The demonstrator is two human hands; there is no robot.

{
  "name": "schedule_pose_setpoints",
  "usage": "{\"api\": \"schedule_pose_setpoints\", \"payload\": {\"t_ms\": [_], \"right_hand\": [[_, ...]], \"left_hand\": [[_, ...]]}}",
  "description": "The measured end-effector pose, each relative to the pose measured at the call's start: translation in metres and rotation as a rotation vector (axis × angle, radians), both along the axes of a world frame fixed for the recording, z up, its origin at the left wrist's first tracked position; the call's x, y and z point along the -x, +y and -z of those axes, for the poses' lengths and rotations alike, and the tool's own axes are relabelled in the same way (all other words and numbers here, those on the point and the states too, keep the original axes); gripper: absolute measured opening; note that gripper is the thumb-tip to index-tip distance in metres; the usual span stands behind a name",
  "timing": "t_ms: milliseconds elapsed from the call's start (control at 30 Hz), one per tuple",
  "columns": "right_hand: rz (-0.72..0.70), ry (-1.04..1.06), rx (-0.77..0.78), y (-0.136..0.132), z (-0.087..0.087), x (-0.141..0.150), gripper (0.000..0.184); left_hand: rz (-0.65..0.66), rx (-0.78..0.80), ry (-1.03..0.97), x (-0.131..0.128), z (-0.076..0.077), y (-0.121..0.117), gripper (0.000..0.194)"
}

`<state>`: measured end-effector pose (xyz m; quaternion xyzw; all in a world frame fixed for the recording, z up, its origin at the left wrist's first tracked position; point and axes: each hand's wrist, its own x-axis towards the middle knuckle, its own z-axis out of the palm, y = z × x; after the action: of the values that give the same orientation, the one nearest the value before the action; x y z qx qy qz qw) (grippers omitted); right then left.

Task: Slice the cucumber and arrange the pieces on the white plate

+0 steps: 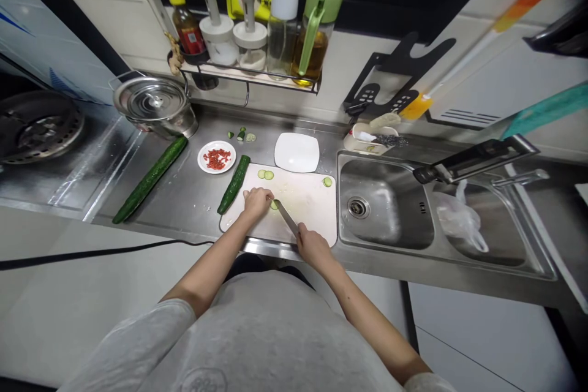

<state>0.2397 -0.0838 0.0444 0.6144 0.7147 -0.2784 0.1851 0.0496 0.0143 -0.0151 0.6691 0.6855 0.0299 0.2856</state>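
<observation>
On the steel counter lies a white cutting board. My left hand is curled over a short piece of cucumber and presses it to the board. My right hand grips the handle of a knife whose blade rests against that piece. Two cut slices lie at the board's far edge, and one more slice sits at its far right corner. A half cucumber lies along the board's left edge.
A whole cucumber lies left on the counter beside a lidded steel pot. A small dish of chopped red chilli, an empty white square plate and cucumber ends sit behind the board. The sink is to the right, with a condiment rack on the wall.
</observation>
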Motion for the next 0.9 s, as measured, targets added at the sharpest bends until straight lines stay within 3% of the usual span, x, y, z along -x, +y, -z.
{"api": "schedule_pose_setpoints", "payload": {"t_ms": [300,700,900], "right_hand": [[-0.014,-0.031,0.022,0.003,-0.005,0.008,0.024],[-0.004,-0.068,0.057,0.002,0.004,0.016,0.038],[-0.016,-0.059,0.077,0.005,0.009,0.014,0.036]], "left_hand": [[-0.002,0.019,-0.026,0.001,-0.005,-0.001,0.027],[0.003,0.019,-0.015,0.000,-0.002,0.001,0.026],[0.007,0.011,-0.004,0.000,-0.001,0.001,0.027]]}}
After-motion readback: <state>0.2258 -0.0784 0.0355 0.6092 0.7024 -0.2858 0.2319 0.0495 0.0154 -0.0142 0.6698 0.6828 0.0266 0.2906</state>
